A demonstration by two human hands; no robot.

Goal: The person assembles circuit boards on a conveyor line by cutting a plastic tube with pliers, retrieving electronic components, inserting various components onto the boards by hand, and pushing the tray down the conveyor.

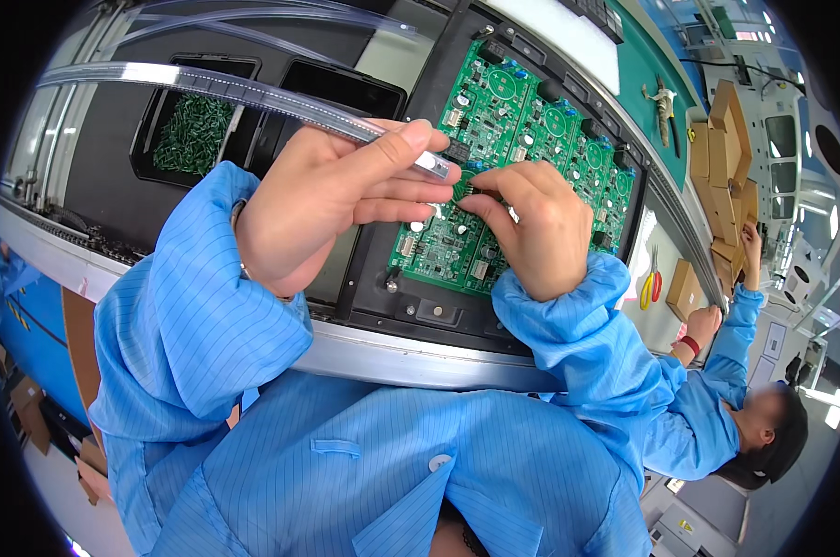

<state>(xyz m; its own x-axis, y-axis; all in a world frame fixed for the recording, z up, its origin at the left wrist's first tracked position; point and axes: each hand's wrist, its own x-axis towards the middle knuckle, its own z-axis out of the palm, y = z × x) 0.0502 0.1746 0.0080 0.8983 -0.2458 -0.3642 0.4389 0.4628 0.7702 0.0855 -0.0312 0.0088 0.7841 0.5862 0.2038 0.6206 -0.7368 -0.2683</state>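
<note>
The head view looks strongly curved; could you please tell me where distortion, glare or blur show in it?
In the head view, the silver rail bows toward the black rim; in the same view, white glints mark the clear tube; the green circuit boards look fairly sharp, while a blurred patch lies over the co-worker's head.

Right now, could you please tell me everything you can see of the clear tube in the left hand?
The clear tube is long, slim and glossy, apparently plastic, with a dotted pale line along it. It slants down from the upper left, looking slightly bowed, across the black bin of green parts. The left hand holds its near end. Its contents are hard to make out.
</note>
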